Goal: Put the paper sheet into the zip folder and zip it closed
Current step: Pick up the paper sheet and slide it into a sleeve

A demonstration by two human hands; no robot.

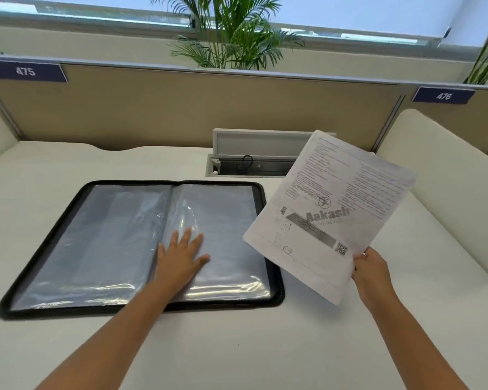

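Observation:
The black zip folder (pixel 76 209) lies open flat on the white desk, its clear plastic sleeves showing on both halves. My left hand (pixel 181 258) rests palm down with fingers spread on the right-hand sleeve, near the spine. My right hand (pixel 371 273) grips the lower right corner of a printed paper sheet (pixel 330 209). The sheet is lifted off the desk and tilted, hanging to the right of the folder with its lower left edge over the folder's right border.
An open cable box (pixel 254 161) with a raised lid sits in the desk behind the folder. A beige partition (pixel 181 108) closes the back, and a white side divider (pixel 440 170) rises at right. Bare white desk (pixel 237 347) stretches in front of the folder.

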